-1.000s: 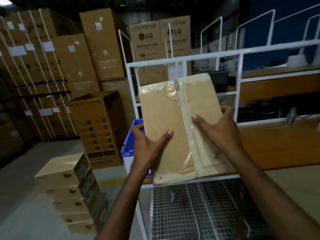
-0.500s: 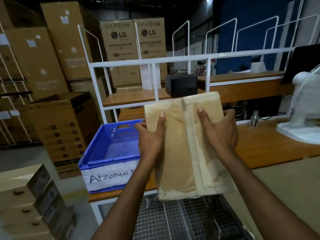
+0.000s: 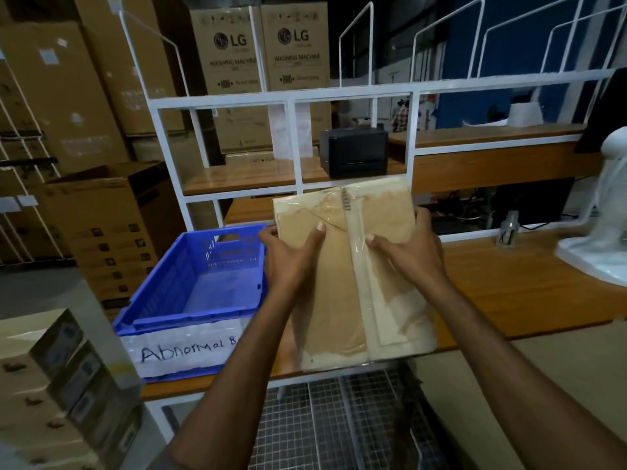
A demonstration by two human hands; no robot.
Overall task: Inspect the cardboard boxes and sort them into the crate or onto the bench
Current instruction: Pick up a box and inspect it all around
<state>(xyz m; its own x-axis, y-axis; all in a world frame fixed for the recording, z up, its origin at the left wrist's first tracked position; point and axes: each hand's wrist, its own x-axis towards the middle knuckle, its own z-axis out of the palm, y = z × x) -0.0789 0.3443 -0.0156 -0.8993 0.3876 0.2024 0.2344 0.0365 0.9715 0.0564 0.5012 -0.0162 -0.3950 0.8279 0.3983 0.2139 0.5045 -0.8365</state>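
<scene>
Both hands are clamped on one flat cardboard box (image 3: 332,300), held up in the air with its broad face turned toward the camera, which reads as a hold for checking it over rather than for setting it down. The left hand (image 3: 288,262) grips the left edge, thumb laid on the face and fingers wrapped out of sight behind; the right hand (image 3: 410,256) grips the right edge the same way, its thumb close to the strip of tape (image 3: 359,283) that runs down the middle. Wrinkled clear wrap and a paler patch cover much of the face, so the surface seems to be what is under inspection. The box hangs over the front edge of the wooden bench (image 3: 526,293), just to the right of the blue crate (image 3: 159,296), and touches neither. A white label (image 3: 183,351) on the crate front reads "Abnormal B", the rest hidden by the left forearm, so a faulty box would likely go there. I see nothing lying inside the crate. On the bench a plastic-wrapped fan (image 3: 604,232) stands well to the right, and a black printer (image 3: 356,150) sits on the shelf behind the white rack (image 3: 353,93); the rack's bars limit how far back a box could be pushed. A stack of boxes (image 3: 51,385) waits at the lower left, large cartons (image 3: 261,62) fill the background, and wire mesh (image 3: 322,418) lies below the bench.
</scene>
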